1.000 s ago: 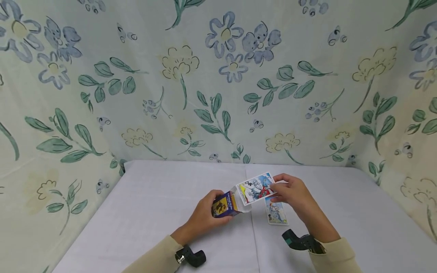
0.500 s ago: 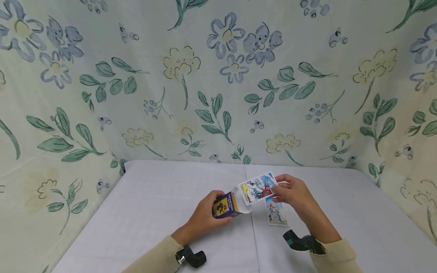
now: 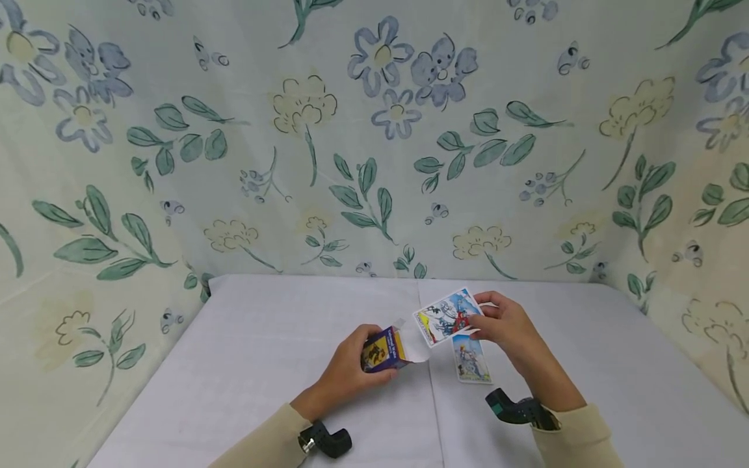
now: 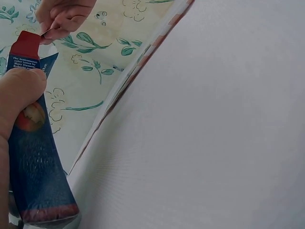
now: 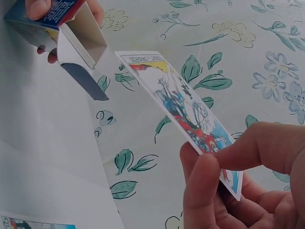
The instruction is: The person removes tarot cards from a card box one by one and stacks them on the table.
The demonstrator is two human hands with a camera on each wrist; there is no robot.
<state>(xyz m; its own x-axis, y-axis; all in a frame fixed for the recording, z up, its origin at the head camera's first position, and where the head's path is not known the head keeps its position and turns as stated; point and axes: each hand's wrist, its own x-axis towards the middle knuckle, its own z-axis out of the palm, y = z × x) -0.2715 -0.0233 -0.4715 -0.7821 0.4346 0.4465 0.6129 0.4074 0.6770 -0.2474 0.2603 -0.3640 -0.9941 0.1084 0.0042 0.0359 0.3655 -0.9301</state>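
From your right wrist view, you see into the open mouth of the box (image 3: pixel 383 350) and only a strip of the second card (image 3: pixel 471 359); the head view shows most of that card, picture side up on the table (image 3: pixel 281 325). Your left hand (image 3: pixel 346 374) is wrapped round the box. Your right hand (image 3: pixel 508 328) pinches a picture card (image 3: pixel 447 316) by one end, tilted and apart from the box. Your forearms slant inward, bringing both hands near each other.
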